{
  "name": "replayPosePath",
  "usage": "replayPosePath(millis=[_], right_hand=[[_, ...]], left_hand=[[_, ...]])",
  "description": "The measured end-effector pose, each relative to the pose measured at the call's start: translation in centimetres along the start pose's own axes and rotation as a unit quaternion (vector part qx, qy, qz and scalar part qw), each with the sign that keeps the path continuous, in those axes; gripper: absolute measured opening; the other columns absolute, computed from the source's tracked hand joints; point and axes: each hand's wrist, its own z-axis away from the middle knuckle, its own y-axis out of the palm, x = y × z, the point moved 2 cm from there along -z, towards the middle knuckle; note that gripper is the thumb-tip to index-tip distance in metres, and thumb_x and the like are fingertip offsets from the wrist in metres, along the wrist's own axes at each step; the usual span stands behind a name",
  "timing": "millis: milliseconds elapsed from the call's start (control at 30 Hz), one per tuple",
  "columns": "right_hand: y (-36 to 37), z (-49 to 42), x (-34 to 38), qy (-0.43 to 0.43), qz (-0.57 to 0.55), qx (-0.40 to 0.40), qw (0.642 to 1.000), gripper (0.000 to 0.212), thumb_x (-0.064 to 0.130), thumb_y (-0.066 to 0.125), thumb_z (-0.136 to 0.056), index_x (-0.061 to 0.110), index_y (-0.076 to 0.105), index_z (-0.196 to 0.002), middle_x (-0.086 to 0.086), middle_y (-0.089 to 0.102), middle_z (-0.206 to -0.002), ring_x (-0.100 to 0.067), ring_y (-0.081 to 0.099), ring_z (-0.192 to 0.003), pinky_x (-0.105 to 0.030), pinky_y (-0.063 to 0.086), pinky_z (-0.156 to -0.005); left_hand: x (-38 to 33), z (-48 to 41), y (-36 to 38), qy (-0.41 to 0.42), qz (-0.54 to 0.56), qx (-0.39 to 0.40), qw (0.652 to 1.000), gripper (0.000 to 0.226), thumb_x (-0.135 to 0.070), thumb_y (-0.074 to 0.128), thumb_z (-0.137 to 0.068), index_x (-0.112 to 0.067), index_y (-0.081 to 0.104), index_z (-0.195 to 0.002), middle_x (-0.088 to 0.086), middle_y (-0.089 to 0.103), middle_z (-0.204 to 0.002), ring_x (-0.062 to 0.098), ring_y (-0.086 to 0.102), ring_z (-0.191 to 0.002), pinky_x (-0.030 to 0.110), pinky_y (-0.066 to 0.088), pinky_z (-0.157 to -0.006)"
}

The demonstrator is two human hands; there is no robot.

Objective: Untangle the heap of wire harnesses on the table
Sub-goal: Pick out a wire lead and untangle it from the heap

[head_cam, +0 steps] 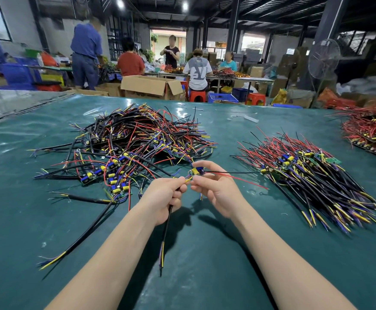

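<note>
Both hands grip 1 harness (195,171): left hand (165,198) its black cable, right hand (214,189) its board end.

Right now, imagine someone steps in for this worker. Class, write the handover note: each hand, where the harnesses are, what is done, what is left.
Left hand grips the black cable of one harness, held over the table.
Right hand pinches the same harness at its small board.
Done: a combed pile lies to the right, its wires roughly parallel.
Left: the tangled heap ahead on the left, with a few strays at its near edge.
Likely next: lay the held harness on the pile, then pull another from the heap.
</note>
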Motion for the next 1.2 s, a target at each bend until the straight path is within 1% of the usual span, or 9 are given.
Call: replayPosePath(millis=[133,300,467,600,733,867,1033,1133,1200], right_hand=[[-0.3,-0.1,0.1,-0.023,0.013,-0.042,0.999,0.024,-0.013,0.053,-0.082,0.010,0.059,-0.085,0.001,0.060,-0.052,-0.008,0.059,-0.048,-0.017,0.052,-0.056],[-0.5,-0.3,0.3,0.008,-0.043,-0.033,0.998,0.026,-0.018,0.046,-0.083,0.006,0.057,-0.084,0.001,0.056,-0.046,-0.008,0.053,-0.041,-0.016,0.048,-0.048],[-0.4,-0.3,0.4,0.040,-0.067,-0.021,0.997,0.027,-0.018,0.043,-0.083,0.006,0.056,-0.081,0.000,0.056,-0.046,-0.010,0.052,-0.040,-0.016,0.047,-0.047],[-0.2,-0.2,0.3,0.061,-0.020,-0.005,0.998,0.024,-0.012,0.047,-0.084,0.008,0.057,-0.079,0.002,0.058,-0.050,-0.007,0.053,-0.041,-0.016,0.046,-0.047],[-0.1,-0.1,0.1,0.049,0.002,-0.019,0.999,0.020,-0.005,0.049,-0.088,0.008,0.057,-0.077,0.006,0.060,-0.052,-0.005,0.054,-0.041,-0.015,0.046,-0.045],[-0.3,-0.1,0.5,0.043,-0.011,-0.013,0.999,0.020,-0.006,0.048,-0.089,0.008,0.058,-0.080,0.005,0.062,-0.053,-0.005,0.054,-0.041,-0.015,0.046,-0.046],[-0.4,0.0,0.9,0.052,-0.079,-0.011,0.995,0.017,-0.004,0.047,-0.088,0.009,0.057,-0.089,0.003,0.062,-0.056,-0.007,0.055,-0.043,-0.016,0.046,-0.046],[0.8,-0.1,0.2,0.072,-0.152,-0.047,0.985,0.014,0.003,0.050,-0.089,0.009,0.056,-0.078,0.003,0.063,-0.053,-0.005,0.057,-0.045,-0.015,0.048,-0.048],[1.8,0.0,-0.4,0.085,-0.118,-0.056,0.988,0.022,0.010,0.052,-0.091,0.010,0.056,-0.069,0.004,0.060,-0.051,-0.004,0.052,-0.044,-0.014,0.043,-0.046]], left_hand=[[0.2,0.2,0.4,0.064,-0.130,-0.008,0.989,0.027,-0.012,0.045,-0.097,-0.007,0.060,-0.075,-0.007,0.050,-0.045,0.000,0.027,-0.030,0.009,0.020,-0.031],[-0.2,0.5,0.7,0.146,-0.329,0.030,0.933,0.030,-0.011,0.047,-0.091,-0.016,0.063,-0.066,-0.007,0.050,-0.041,0.002,0.026,-0.030,0.012,0.020,-0.033],[-0.4,0.7,0.6,0.111,-0.299,0.089,0.944,0.034,-0.004,0.045,-0.090,-0.011,0.058,-0.059,-0.003,0.047,-0.041,0.005,0.023,-0.032,0.012,0.017,-0.034],[-0.1,0.5,0.4,0.080,-0.312,0.039,0.946,0.033,-0.002,0.042,-0.087,-0.011,0.056,-0.059,0.001,0.054,-0.051,0.007,0.034,-0.037,0.015,0.025,-0.037],[-0.8,0.5,0.2,0.203,-0.481,-0.065,0.851,0.025,-0.015,0.048,-0.089,-0.019,0.061,-0.068,-0.003,0.050,-0.053,0.014,0.045,-0.052,0.026,0.032,-0.051],[-1.1,0.7,0.2,0.276,-0.502,-0.051,0.818,0.024,-0.018,0.053,-0.089,-0.020,0.062,-0.067,-0.006,0.041,-0.044,0.007,0.037,-0.045,0.020,0.027,-0.047],[-1.0,0.3,-0.2,0.214,-0.344,0.018,0.914,0.030,-0.009,0.052,-0.091,-0.016,0.063,-0.064,-0.011,0.039,-0.035,0.001,0.031,-0.034,0.009,0.022,-0.036],[-0.8,0.1,-0.3,0.234,-0.263,-0.033,0.935,0.031,-0.003,0.051,-0.089,-0.012,0.061,-0.061,-0.012,0.037,-0.035,0.001,0.029,-0.032,0.009,0.021,-0.035],[-0.6,0.0,-0.2,0.242,-0.234,-0.067,0.939,0.031,-0.004,0.053,-0.088,-0.012,0.061,-0.059,-0.011,0.039,-0.035,0.001,0.029,-0.031,0.010,0.021,-0.034]])
